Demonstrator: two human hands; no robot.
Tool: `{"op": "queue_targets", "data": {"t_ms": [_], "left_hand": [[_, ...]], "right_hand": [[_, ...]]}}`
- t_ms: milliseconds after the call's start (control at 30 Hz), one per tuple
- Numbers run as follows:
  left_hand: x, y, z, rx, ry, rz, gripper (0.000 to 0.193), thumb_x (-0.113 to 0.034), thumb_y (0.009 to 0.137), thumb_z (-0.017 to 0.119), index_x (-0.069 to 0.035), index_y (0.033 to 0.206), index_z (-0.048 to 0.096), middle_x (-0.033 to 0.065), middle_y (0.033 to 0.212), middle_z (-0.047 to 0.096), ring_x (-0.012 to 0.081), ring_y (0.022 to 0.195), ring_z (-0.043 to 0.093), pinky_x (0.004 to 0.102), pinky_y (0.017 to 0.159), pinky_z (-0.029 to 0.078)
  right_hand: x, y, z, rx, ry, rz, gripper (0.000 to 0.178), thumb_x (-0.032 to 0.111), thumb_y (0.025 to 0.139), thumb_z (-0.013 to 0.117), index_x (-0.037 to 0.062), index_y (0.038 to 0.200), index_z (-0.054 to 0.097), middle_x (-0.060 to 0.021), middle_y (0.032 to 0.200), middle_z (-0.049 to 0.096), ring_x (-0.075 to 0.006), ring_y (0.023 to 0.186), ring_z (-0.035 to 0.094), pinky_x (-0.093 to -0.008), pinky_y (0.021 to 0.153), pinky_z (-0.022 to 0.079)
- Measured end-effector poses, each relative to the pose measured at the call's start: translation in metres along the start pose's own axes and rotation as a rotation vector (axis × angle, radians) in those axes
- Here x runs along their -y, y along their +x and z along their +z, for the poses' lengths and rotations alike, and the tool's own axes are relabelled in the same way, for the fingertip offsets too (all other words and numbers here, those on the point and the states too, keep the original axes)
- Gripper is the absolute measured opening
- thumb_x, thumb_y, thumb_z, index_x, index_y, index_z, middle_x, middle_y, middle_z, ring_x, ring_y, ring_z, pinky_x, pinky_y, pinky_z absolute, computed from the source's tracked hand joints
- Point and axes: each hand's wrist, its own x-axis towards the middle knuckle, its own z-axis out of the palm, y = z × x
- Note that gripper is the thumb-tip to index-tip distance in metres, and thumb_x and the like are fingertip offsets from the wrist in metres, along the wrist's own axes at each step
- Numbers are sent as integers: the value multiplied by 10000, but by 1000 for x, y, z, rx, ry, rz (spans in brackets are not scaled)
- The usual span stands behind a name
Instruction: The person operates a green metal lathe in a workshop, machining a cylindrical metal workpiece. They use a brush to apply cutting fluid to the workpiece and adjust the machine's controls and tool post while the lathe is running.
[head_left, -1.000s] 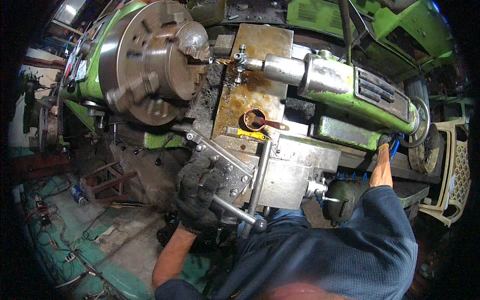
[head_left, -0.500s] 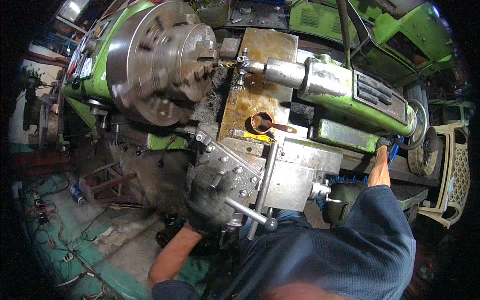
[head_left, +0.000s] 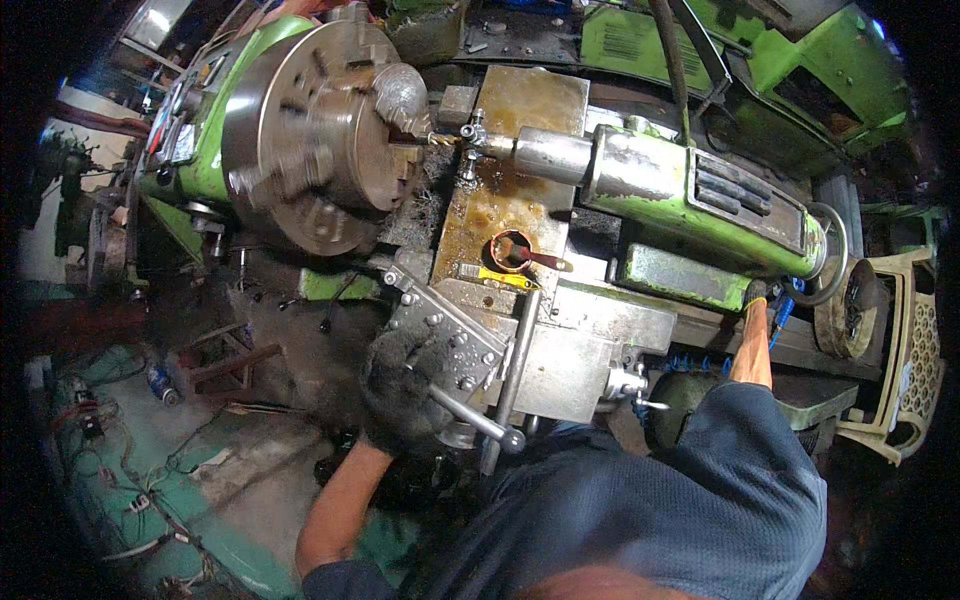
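My left hand (head_left: 404,388), in a dark glove, rests on the bolted tool post (head_left: 440,325) of a green lathe, against the inner end of its ball-ended lever (head_left: 475,415). Its fingers blend into the dark metal. My right hand (head_left: 757,293), also gloved, reaches to the tailstock's (head_left: 640,180) lower right end, near the handwheel (head_left: 838,250); its fingers are hidden. At the left, the big chuck (head_left: 290,150) is blurred by spinning. A gold-coloured twist drill (head_left: 443,140), carried by the tailstock quill (head_left: 553,155), points into the chuck's middle.
On the oily carriage plate (head_left: 525,100) stand a round tin (head_left: 511,251) with a brush in it and a yellow-handled brush (head_left: 500,277). Metal chips lie beneath the chuck. A plastic chair (head_left: 905,350) is at the right; cables (head_left: 150,490) cross the floor at the left.
The chuck has turned, bringing a rounded lump on its face to the upper right. The whole view has shifted slightly; both hands stay at the same places on the lathe.
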Motion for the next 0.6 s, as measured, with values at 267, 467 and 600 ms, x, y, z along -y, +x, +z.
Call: {"op": "queue_targets", "data": {"t_ms": [267, 467, 600], "left_hand": [[-15, 18, -8, -199, 55, 56, 443, -183, 883, 679, -50, 1299, 604, 180, 1270, 654, 381, 1191, 609, 493, 1019, 476], [-32, -3, -21, -283, 83, 101, 533, -226, 848, 726, -40, 1329, 591, 188, 1299, 632, 403, 1220, 594, 474, 1051, 456], [-23, -70, -22, -389, 220, -131, 589, -256, 878, 733, -13, 1380, 542, 228, 1345, 585, 413, 1258, 555, 466, 1075, 435]], "right_hand": [[4, 24, 15, -47, -313, -108, 328, 228, 974, 512, 11, 1169, 664, -199, 1202, 666, -367, 1157, 592, -419, 1037, 420], [15, -115, -26, -771, -48, -206, 374, 326, 1008, 499, 42, 1137, 705, -126, 1180, 720, -356, 1127, 637, -402, 951, 483], [90, -266, -133, -616, 907, -159, 291, 264, 925, 658, 75, 1143, 695, -141, 1213, 675, -306, 1134, 630, -446, 1012, 471]]}}
